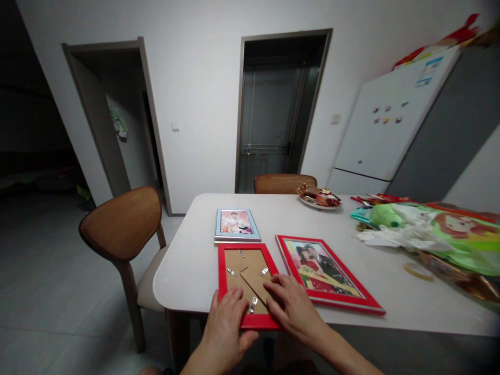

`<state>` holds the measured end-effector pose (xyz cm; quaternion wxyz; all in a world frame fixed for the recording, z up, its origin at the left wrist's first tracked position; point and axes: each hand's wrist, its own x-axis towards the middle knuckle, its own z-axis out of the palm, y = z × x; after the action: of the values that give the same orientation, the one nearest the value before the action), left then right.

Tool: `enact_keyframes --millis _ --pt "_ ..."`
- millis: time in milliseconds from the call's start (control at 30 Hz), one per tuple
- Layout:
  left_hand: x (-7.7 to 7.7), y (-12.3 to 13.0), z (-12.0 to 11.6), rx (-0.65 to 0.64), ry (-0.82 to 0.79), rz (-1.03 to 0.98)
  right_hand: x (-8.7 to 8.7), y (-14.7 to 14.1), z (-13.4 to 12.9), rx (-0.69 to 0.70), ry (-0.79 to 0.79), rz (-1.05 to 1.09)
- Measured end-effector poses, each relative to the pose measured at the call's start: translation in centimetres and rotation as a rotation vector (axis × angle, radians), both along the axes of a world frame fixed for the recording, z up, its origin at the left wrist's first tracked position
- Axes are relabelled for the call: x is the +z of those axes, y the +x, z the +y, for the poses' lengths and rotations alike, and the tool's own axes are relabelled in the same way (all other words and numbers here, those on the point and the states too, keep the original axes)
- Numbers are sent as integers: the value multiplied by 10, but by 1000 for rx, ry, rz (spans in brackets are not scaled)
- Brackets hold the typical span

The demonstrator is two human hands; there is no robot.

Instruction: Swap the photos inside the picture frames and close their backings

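A red picture frame point(222, 271) lies face down at the near edge of the table, its lower end reaching past that edge. Its brown backing board point(250, 265) has several small metal clips and a dark diagonal stand line. My left hand point(226, 328) grips the near left corner, fingers over the backing and thumb by the bottom rail. Across the right rail lies my right hand point(292, 304), fingers apart and resting on the backing. Beside it, face up, is a larger red picture frame point(363, 303) with a photo. Behind stands a light blue picture frame point(238, 239), lying flat with a photo.
The white table point(187, 260) also bears a plate of wrapped items point(320, 200), a roll of tape point(419, 272) and a heap of green bags and white tissue point(410, 224) at right. Brown chairs point(125, 224) stand left and behind. A white fridge point(383, 125) is at back right.
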<state>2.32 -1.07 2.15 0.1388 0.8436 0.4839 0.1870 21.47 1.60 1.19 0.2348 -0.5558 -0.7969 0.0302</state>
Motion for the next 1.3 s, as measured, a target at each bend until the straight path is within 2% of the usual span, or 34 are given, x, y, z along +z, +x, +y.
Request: enact_keyframes --millis 200,400,633,700,833,900,1133,1300 --pt "-4 0 0 10 37 -55 7 -4 27 -150 -22 -145" --pt "-7 -1 1 24 1 -89 8 -5 30 -88 -36 -102" --pt "-5 -2 1 23 -1 -129 5 -2 26 -92 -20 -68" --pt "-7 -2 1 17 1 -134 5 -4 17 -47 4 -66" --pt "-13 -2 4 30 24 -132 13 -13 -10 221 -14 -50" --pt "-14 -2 5 36 29 -126 19 -18 -19 301 -46 -61" --pt "-14 -3 6 30 15 -138 29 -23 -25 335 -83 -27" --pt "-18 -3 8 28 15 -160 26 -33 -6 297 -81 19"
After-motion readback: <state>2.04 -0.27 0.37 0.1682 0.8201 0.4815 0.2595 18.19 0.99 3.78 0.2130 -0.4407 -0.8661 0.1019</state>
